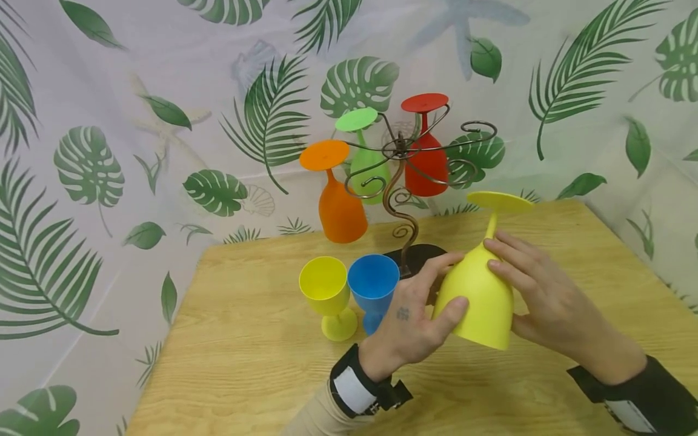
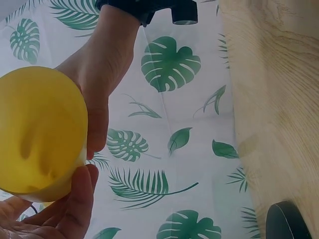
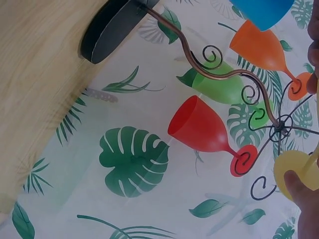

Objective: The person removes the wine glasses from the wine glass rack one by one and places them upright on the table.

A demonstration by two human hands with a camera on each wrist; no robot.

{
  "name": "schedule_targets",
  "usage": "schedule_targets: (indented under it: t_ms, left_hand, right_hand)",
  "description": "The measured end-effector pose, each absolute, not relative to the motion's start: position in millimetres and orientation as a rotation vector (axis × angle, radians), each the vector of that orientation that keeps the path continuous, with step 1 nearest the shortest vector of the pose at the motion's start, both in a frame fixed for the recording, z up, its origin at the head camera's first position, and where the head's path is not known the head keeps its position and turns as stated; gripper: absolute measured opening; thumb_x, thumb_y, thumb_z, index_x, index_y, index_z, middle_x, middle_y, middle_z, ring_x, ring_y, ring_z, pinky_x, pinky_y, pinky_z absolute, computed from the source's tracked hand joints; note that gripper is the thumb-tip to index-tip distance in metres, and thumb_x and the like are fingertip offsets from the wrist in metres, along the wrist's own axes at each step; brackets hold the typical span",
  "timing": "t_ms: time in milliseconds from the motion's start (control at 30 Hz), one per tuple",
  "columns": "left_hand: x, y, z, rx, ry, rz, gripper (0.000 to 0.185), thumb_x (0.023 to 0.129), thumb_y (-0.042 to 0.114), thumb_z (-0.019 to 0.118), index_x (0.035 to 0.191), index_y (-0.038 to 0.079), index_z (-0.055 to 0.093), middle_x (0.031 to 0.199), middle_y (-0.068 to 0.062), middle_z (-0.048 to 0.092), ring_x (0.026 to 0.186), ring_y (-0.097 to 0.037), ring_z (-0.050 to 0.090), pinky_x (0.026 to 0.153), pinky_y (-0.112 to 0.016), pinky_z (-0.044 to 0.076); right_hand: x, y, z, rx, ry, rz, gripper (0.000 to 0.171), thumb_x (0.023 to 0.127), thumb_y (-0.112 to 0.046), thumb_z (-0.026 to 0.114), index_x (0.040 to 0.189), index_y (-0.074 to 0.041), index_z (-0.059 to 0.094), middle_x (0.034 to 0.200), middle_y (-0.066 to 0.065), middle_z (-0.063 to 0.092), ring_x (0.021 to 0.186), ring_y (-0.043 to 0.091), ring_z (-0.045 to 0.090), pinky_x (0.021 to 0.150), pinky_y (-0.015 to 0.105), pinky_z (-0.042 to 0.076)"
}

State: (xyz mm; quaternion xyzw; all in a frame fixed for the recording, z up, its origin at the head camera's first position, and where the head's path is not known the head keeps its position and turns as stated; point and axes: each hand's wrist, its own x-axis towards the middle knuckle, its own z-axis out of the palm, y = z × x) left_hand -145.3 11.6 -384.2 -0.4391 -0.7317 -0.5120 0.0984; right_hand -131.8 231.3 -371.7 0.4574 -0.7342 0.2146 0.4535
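Both hands hold one yellow goblet (image 1: 480,303) upside down and tilted above the wooden table (image 1: 245,363), its round foot (image 1: 498,201) pointing up and away. My left hand (image 1: 444,284) grips the bowl from the left, thumb near the rim. My right hand (image 1: 504,284) wraps the bowl from the right, fingers laid across its top. In the left wrist view the yellow goblet (image 2: 40,134) fills the left side, with my left thumb (image 2: 75,204) under it. The right wrist view shows the goblet's foot (image 3: 294,169) beside a fingertip (image 3: 301,199).
Just behind the hands stands a scrolled metal rack (image 1: 403,206) on a dark base (image 1: 420,253). An orange goblet (image 1: 340,212), a green goblet (image 1: 366,163) and a red goblet (image 1: 426,166) hang from it upside down. Another yellow goblet (image 1: 327,290) and a blue goblet (image 1: 373,284) stand upright left of the hands. A leaf-print backdrop surrounds the table.
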Motion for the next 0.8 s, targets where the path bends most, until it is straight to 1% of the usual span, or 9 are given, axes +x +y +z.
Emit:
schedule_targets:
  t_ms: [167, 267, 367, 400, 500, 567, 633, 700, 800]
  left_hand:
    - [-146, 9, -385, -1.293, -2.191, -1.523, 0.054, 0.101, 0.037, 0.043, 0.147, 0.009, 0.042, 0.119, -0.014, 0.07, 0.094, -0.003, 0.068, 0.078, -0.013, 0.056]
    - [-146, 7, -387, -1.293, -2.2, -1.531, 0.054, 0.103, 0.038, 0.042, 0.148, 0.009, 0.041, 0.119, -0.014, 0.069, 0.096, -0.004, 0.067, 0.08, -0.013, 0.056]
    - [-146, 4, -390, -1.285, -2.215, -1.539, 0.056, 0.106, 0.044, 0.038, 0.148, 0.008, 0.042, 0.12, -0.015, 0.069, 0.097, -0.004, 0.068, 0.082, -0.014, 0.056]
    - [-147, 4, -391, -1.279, -2.22, -1.544, 0.057, 0.106, 0.046, 0.037, 0.148, 0.008, 0.043, 0.12, -0.015, 0.069, 0.097, -0.004, 0.069, 0.083, -0.014, 0.056]
    - [-146, 1, -393, -1.271, -2.225, -1.565, 0.061, 0.107, 0.051, 0.033, 0.147, 0.007, 0.044, 0.122, -0.015, 0.069, 0.098, -0.005, 0.07, 0.083, -0.015, 0.056]
    - [-146, 0, -394, -1.27, -2.227, -1.572, 0.062, 0.107, 0.052, 0.031, 0.147, 0.006, 0.044, 0.123, -0.015, 0.069, 0.099, -0.006, 0.071, 0.083, -0.015, 0.056]
    - [-145, -1, -394, -1.272, -2.23, -1.569, 0.062, 0.107, 0.051, 0.03, 0.147, 0.007, 0.044, 0.124, -0.015, 0.069, 0.098, -0.006, 0.071, 0.083, -0.015, 0.056]
    - [-145, -3, -393, -1.278, -2.236, -1.562, 0.061, 0.108, 0.051, 0.027, 0.148, 0.007, 0.043, 0.124, -0.014, 0.069, 0.097, -0.005, 0.071, 0.083, -0.015, 0.056]
    - [-145, -5, -391, -1.298, -2.235, -1.544, 0.062, 0.11, 0.051, 0.021, 0.15, 0.008, 0.041, 0.123, -0.013, 0.07, 0.095, -0.006, 0.071, 0.083, -0.015, 0.056]
  right_hand:
    - [-133, 228, -374, 1.127, -1.811, 0.559, 0.046, 0.108, -0.032, 0.048, 0.119, 0.012, 0.054, 0.127, 0.033, 0.057, 0.148, 0.024, 0.041, 0.121, 0.03, 0.033]
    - [-135, 227, -376, 1.137, -1.809, 0.553, 0.045, 0.107, -0.031, 0.048, 0.119, 0.012, 0.054, 0.126, 0.034, 0.057, 0.148, 0.026, 0.041, 0.121, 0.029, 0.033]
    - [-137, 227, -378, 1.153, -1.827, 0.528, 0.045, 0.108, -0.03, 0.046, 0.121, 0.012, 0.054, 0.126, 0.034, 0.058, 0.148, 0.026, 0.041, 0.12, 0.028, 0.033]
    - [-137, 227, -379, 1.16, -1.836, 0.515, 0.044, 0.108, -0.03, 0.046, 0.122, 0.011, 0.054, 0.126, 0.034, 0.057, 0.148, 0.025, 0.041, 0.12, 0.027, 0.033]
    - [-138, 228, -383, 1.172, -1.872, 0.472, 0.039, 0.108, -0.033, 0.044, 0.125, 0.001, 0.054, 0.128, 0.034, 0.057, 0.15, 0.023, 0.038, 0.119, 0.025, 0.032]
    - [-139, 228, -385, 1.177, -1.885, 0.455, 0.037, 0.108, -0.035, 0.043, 0.126, -0.005, 0.054, 0.128, 0.034, 0.057, 0.15, 0.022, 0.037, 0.119, 0.024, 0.031]
    - [-139, 228, -387, 1.179, -1.887, 0.465, 0.038, 0.108, -0.038, 0.044, 0.126, -0.007, 0.054, 0.128, 0.034, 0.056, 0.15, 0.022, 0.037, 0.119, 0.024, 0.031]
    - [-140, 226, -387, 1.181, -1.874, 0.508, 0.042, 0.107, -0.039, 0.046, 0.126, -0.003, 0.054, 0.129, 0.033, 0.057, 0.149, 0.022, 0.039, 0.118, 0.023, 0.033]
    - [-141, 225, -388, 1.191, -1.859, 0.605, 0.052, 0.105, -0.042, 0.052, 0.125, 0.006, 0.052, 0.135, 0.029, 0.056, 0.148, 0.02, 0.041, 0.117, 0.023, 0.035]
